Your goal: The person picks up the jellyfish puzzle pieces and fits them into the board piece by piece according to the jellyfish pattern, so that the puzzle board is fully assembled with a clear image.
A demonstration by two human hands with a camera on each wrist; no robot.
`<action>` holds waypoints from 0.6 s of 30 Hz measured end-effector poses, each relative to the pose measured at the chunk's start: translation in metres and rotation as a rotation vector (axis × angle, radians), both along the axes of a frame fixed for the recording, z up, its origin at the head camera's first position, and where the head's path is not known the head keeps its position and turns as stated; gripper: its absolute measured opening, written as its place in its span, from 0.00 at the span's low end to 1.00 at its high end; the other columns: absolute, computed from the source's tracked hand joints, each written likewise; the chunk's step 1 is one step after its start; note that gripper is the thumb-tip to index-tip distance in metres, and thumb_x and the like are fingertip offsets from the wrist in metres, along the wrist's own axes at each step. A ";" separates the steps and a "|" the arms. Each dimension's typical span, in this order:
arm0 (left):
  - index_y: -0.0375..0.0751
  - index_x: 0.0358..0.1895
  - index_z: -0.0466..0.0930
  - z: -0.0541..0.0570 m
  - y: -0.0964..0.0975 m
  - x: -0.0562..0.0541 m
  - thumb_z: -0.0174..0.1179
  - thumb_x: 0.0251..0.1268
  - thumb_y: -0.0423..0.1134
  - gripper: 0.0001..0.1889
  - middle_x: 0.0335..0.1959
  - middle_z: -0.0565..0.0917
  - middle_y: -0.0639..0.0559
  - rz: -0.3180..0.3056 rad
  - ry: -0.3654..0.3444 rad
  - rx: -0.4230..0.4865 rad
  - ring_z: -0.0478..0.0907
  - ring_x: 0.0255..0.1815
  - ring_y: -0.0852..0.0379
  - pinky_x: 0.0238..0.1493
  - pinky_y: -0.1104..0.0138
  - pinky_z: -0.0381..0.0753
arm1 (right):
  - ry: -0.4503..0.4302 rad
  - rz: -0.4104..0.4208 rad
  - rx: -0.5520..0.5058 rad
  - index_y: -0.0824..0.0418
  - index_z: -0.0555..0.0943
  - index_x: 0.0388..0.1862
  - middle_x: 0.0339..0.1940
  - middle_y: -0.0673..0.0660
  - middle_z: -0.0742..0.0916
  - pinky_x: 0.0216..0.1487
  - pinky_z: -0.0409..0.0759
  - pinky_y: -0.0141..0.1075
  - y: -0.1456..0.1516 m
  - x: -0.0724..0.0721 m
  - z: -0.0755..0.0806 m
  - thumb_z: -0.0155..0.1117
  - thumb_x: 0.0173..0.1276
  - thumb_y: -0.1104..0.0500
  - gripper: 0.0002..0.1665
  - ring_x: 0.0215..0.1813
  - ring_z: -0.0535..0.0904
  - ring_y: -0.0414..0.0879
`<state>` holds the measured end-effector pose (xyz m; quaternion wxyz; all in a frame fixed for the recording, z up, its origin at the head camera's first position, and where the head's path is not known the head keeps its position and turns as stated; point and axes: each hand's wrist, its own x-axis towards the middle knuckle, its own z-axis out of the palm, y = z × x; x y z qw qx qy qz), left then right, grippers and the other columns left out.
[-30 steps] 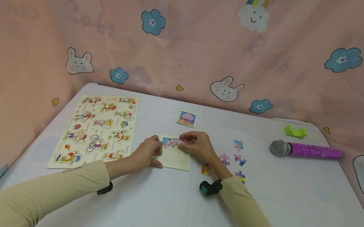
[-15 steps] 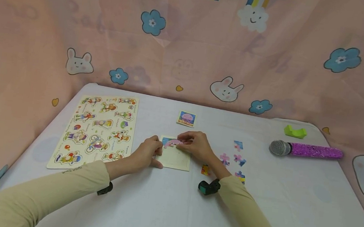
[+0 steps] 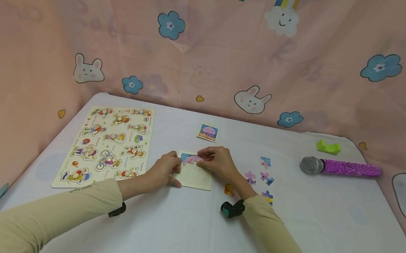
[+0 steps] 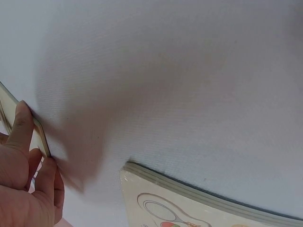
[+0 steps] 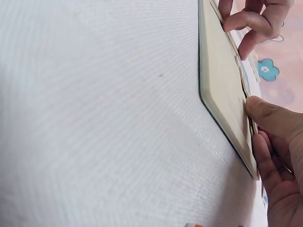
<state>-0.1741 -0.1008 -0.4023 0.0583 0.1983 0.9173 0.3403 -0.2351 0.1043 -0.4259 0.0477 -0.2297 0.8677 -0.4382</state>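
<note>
A small square puzzle board point(image 3: 194, 178) lies mid-table, its lower part bare cream wood. Blue and pink jigsaw pieces point(image 3: 190, 158) sit along its far edge. My left hand point(image 3: 163, 168) grips the board's left side, with the thumb near the lower corner and fingers higher up. At the far right corner, my right hand point(image 3: 219, 161) pinches a jigsaw piece against the board, which the fingers mostly hide. In the right wrist view, thumb and fingers of the right hand point(image 5: 279, 137) meet at the board's edge. Several loose jigsaw pieces point(image 3: 250, 177) lie right of the board.
A large peg puzzle point(image 3: 114, 137) with cartoon figures lies to the left. Behind the board is a small square jellyfish picture point(image 3: 208, 132). At the right are a purple glittery microphone point(image 3: 351, 168) and a green curved block point(image 3: 328, 147). A pink patterned cloth point(image 3: 203, 52) hangs behind the table.
My right hand has shifted slightly left with the piece, and the pink pieces at the far edge now lie closer together. The left hand has stayed in place.
</note>
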 end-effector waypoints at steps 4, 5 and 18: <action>0.33 0.25 0.72 0.000 0.000 0.000 0.78 0.35 0.31 0.20 0.28 0.67 0.48 -0.001 0.003 -0.003 0.64 0.30 0.57 0.31 0.69 0.65 | -0.002 0.002 0.004 0.67 0.84 0.44 0.41 0.58 0.87 0.43 0.80 0.31 0.000 -0.001 -0.001 0.73 0.56 0.65 0.16 0.38 0.83 0.44; 0.33 0.25 0.72 0.000 0.000 0.000 0.78 0.35 0.31 0.20 0.28 0.67 0.49 0.000 0.004 -0.006 0.64 0.30 0.57 0.31 0.69 0.65 | -0.003 0.001 0.004 0.67 0.84 0.44 0.41 0.58 0.87 0.43 0.80 0.31 0.000 -0.001 -0.001 0.73 0.56 0.65 0.16 0.38 0.83 0.44; 0.33 0.24 0.72 0.001 0.001 0.000 0.78 0.35 0.30 0.20 0.28 0.67 0.49 0.011 -0.012 -0.013 0.65 0.30 0.57 0.31 0.69 0.65 | -0.069 -0.031 -0.081 0.67 0.83 0.46 0.42 0.59 0.87 0.45 0.80 0.32 0.005 -0.002 0.002 0.73 0.55 0.65 0.18 0.40 0.82 0.46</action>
